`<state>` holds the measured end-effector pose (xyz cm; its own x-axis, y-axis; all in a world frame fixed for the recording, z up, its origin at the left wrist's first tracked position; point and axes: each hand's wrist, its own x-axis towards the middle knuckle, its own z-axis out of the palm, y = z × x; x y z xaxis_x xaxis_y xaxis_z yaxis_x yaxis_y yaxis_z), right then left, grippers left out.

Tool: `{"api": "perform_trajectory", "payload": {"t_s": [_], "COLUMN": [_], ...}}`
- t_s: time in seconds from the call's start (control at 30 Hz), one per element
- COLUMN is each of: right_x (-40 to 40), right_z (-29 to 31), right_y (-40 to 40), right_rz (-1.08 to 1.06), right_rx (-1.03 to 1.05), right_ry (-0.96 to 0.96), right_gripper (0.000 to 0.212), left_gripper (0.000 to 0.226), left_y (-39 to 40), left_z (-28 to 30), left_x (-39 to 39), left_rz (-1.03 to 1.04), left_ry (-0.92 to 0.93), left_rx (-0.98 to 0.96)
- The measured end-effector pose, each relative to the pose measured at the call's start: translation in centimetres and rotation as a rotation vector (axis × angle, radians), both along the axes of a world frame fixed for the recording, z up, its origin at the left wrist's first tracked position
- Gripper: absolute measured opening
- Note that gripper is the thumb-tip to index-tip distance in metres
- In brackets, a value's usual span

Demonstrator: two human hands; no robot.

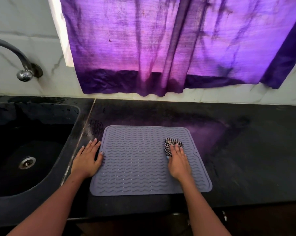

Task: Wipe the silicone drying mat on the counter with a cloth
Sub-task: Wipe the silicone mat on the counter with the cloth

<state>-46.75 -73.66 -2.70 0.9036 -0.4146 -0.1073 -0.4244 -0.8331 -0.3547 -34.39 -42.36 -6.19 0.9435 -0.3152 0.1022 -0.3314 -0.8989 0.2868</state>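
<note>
This is a home kitchen. A black stone counter point(246, 150) runs along a wall of white marble-look tiles point(16, 23). At the counter's left end a black sink point(33, 150) is set into it, with a metal drain point(26, 163) at its bottom, and a curved metal tap point(24, 72) comes out of the wall above. A grey silicone drying mat point(143, 159) lies near the counter's front edge. A purple curtain point(160, 48) hangs over a lit window behind.

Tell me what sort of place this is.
Most likely a home kitchen: a dark sink with a wall tap sits in the black stone counter, and a grey ribbed silicone drying mat lies on it below a purple curtain.
</note>
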Motion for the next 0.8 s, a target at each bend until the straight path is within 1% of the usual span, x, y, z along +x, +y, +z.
{"api": "perform_trajectory", "payload": {"t_s": [0.03, 0.07, 0.1, 0.13, 0.17, 0.2, 0.23, 0.3, 0.33, 0.4, 0.5, 0.57, 0.8], "right_x": [0.2, 0.5, 0.8, 0.9, 1.0, 1.0, 0.9, 0.1, -0.3, -1.2, -2.5, -2.6, -1.5], "right_z": [0.3, 0.6, 1.2, 2.0, 2.7, 3.2, 3.6, 3.9, 3.7, 2.2, -0.2, -1.0, -0.2], "right_y": [-0.3, -0.8, -1.2, -1.5, -2.0, -2.4, -2.8, -3.2, -3.2, -3.2, -2.8, -2.8, -3.2], "right_rz": [0.006, -0.002, -0.036, -0.103, -0.177, -0.25, -0.303, -0.332, -0.307, -0.232, -0.154, -0.156, -0.144], "right_rx": [0.052, 0.152, 0.304, 0.461, 0.557, 0.566, 0.474, 0.175, 0.043, -0.102, -0.107, -0.104, -0.112], "right_ry": [-0.004, -0.02, -0.053, -0.102, -0.169, -0.237, -0.279, -0.302, -0.289, -0.224, -0.083, -0.065, 0.042], "right_gripper": [0.055, 0.053, 0.05, 0.046, 0.042, 0.041, 0.04, 0.043, 0.044, 0.046, 0.053, 0.055, 0.061], "left_gripper": [0.09, 0.09, 0.09, 0.09, 0.09, 0.09, 0.09, 0.09, 0.09, 0.089, 0.087, 0.086, 0.086], "left_y": [0.0, 0.0, 0.1, 0.1, 0.1, 0.2, 0.1, 0.1, 0.1, 0.1, 0.2, 0.2, 0.2], "left_z": [0.0, -0.1, -0.1, -0.1, -0.1, 0.0, 0.0, 0.0, 0.0, -0.1, -0.3, -0.4, -0.4], "left_x": [0.0, 0.0, 0.0, 0.1, 0.1, 0.1, 0.1, 0.1, 0.1, 0.1, 0.2, 0.3, 0.4], "left_rz": [-0.001, 0.0, 0.002, -0.001, -0.005, -0.006, -0.006, -0.003, -0.004, -0.008, -0.015, -0.018, -0.021], "left_ry": [0.001, -0.001, -0.004, -0.007, -0.007, -0.006, -0.007, -0.009, -0.009, -0.015, -0.047, -0.045, -0.036], "left_rx": [0.004, 0.006, 0.006, 0.004, 0.003, 0.0, -0.004, -0.018, -0.021, -0.018, -0.018, -0.011, -0.01]}}
